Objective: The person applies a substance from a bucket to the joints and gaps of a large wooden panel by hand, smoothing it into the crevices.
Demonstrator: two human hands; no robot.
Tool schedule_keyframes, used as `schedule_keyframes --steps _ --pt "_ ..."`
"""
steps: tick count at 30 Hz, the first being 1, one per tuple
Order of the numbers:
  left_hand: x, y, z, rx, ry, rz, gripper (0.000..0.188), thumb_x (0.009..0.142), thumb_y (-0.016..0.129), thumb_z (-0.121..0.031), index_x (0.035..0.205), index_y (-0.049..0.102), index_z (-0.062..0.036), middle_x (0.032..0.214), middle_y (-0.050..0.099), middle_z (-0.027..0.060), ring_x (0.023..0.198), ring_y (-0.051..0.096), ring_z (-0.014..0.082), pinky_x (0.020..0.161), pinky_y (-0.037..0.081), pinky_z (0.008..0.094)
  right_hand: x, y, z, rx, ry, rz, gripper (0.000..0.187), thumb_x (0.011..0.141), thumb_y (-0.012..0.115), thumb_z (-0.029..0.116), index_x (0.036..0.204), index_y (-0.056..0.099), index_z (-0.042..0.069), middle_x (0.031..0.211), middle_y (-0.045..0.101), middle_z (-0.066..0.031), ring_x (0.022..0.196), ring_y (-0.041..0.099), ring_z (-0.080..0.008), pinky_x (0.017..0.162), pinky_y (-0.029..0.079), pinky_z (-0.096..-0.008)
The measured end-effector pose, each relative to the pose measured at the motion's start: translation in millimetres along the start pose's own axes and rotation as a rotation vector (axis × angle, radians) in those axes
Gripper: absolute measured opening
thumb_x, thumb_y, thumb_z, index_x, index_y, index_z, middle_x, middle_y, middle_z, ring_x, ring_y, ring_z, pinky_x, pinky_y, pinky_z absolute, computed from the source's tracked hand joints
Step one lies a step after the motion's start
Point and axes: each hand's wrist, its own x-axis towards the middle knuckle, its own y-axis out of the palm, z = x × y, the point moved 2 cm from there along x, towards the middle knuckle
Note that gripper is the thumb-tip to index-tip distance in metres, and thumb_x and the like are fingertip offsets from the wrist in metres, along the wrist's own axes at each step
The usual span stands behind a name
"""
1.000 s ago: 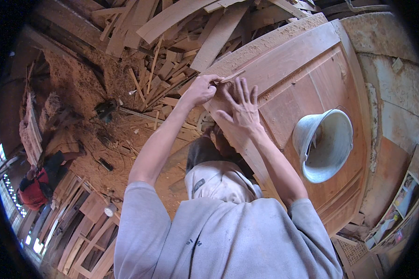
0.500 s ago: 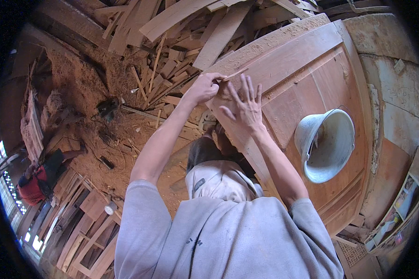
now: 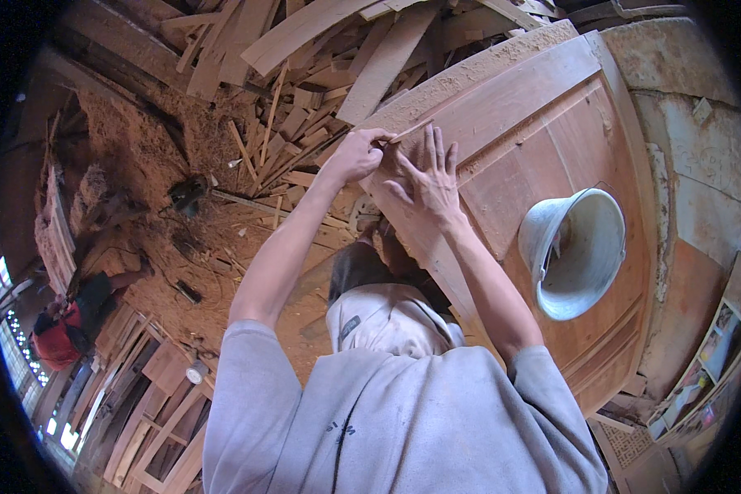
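A wooden door panel point(image 3: 519, 189) with raised frame pieces and recessed fields lies at the right, dusted with sawdust. Over its near left corner, my left hand point(image 3: 358, 155) pinches a thin wood strip point(image 3: 412, 131), which slants up to the right along the frame. My right hand point(image 3: 431, 183) is spread, palm down, on the door's frame just right of the left hand, fingers pointing away from me. The fingertips lie close to the strip; whether they touch it I cannot tell.
A whitish bucket point(image 3: 535, 239) lies tilted on the door. Beyond it is a heap of wood offcuts point(image 3: 305, 115). Sawdust point(image 3: 132, 156) covers the floor at left, where a person in red point(image 3: 58, 333) works. Wooden frames and boards point(image 3: 152, 412) stand at lower left.
My right hand has shifted slightly left and down, closer to the left hand. The left hand keeps its pinch on the strip, nearly in place.
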Motion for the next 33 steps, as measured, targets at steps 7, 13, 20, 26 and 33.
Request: schedule_keyframes --steps 7,13,20,26,33 --pt "2.0 2.3 8.1 0.041 0.097 -0.043 0.044 0.080 0.049 -0.007 0.121 0.061 0.0010 0.096 0.069 0.0229 0.077 0.065 0.0238 0.073 0.051 0.0337 -4.9 -0.2 -13.9 -0.020 0.013 -0.090 0.072 0.088 0.056 0.061 0.149 0.041 0.025 0.159 0.017 -0.0234 0.148 0.016 -0.0381 0.115 0.009 -0.0649" --pt "-2.7 -0.5 -9.7 0.018 -0.080 0.014 0.044 0.078 0.045 -0.002 0.116 0.067 -0.0040 0.101 0.069 0.0243 0.095 0.067 0.0341 0.086 0.051 0.0366 -2.5 -2.1 -6.7 -0.027 0.056 -0.062 0.073 0.088 0.057 0.060 0.149 0.041 0.023 0.159 0.018 -0.0234 0.147 0.017 -0.0397 0.115 0.010 -0.0640" --pt "-0.8 1.1 -2.5 0.015 0.080 -0.042 0.044 0.078 0.045 -0.002 0.116 0.067 -0.0026 0.102 0.069 0.0244 0.096 0.067 0.0338 0.088 0.050 0.0360 -2.5 0.3 -3.5 -0.044 0.056 -0.086 0.070 0.088 0.057 0.060 0.146 0.045 0.023 0.158 0.020 -0.0230 0.147 0.018 -0.0395 0.116 0.010 -0.0632" --pt "0.9 1.7 3.7 0.000 0.102 -0.039 0.041 0.080 0.049 -0.009 0.118 0.061 0.0018 0.104 0.067 0.0256 0.094 0.067 0.0337 0.085 0.051 0.0369 -18.3 -4.3 3.3 -0.050 0.039 -0.071 0.069 0.087 0.058 0.060 0.146 0.046 0.025 0.158 0.020 -0.0219 0.148 0.017 -0.0389 0.117 0.009 -0.0619" --pt "-0.7 1.7 9.1 0.036 0.088 -0.045 0.041 0.080 0.049 -0.008 0.118 0.062 0.0000 0.105 0.068 0.0245 0.095 0.067 0.0335 0.086 0.051 0.0371 -19.4 -10.8 14.7 -0.002 0.140 -0.102 0.073 0.086 0.060 0.061 0.145 0.047 0.020 0.157 0.024 -0.0214 0.147 0.019 -0.0386 0.116 0.009 -0.0619"
